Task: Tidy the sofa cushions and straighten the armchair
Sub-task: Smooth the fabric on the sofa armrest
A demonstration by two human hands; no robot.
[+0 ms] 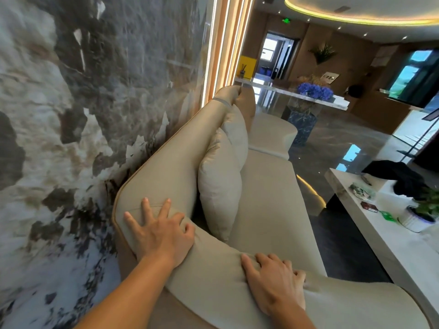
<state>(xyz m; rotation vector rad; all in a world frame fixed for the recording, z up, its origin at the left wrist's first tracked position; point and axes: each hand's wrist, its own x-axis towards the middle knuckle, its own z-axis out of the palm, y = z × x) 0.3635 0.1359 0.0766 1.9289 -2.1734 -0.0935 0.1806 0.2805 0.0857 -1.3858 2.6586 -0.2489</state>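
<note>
The fingers point(145, 203) of the left hand point(161, 236) lie spread and flat, gripping nothing, on the rounded corner where the back of the long beige fabric sofa point(263, 198) meets its near arm; the fingers point(261, 258) of the right hand point(275, 281) curl lightly over the top of that arm, pressing the cloth into small creases without closing on anything. Just beyond the left hand, three pale cream square cushions point(219, 186) stand upright in a row along the sofa back, each leaning on the next, and the seat beside them is bare. They look already ordered, so the cushion part seems largely done, with perhaps only smoothing of the upholstery in hand. No armchair can be identified with certainty, so that step is judged still to come. To the right stands a white marble-topped surface point(356, 210) carrying a potted green plant point(425, 210) and a dark garment point(401, 176).
</note>
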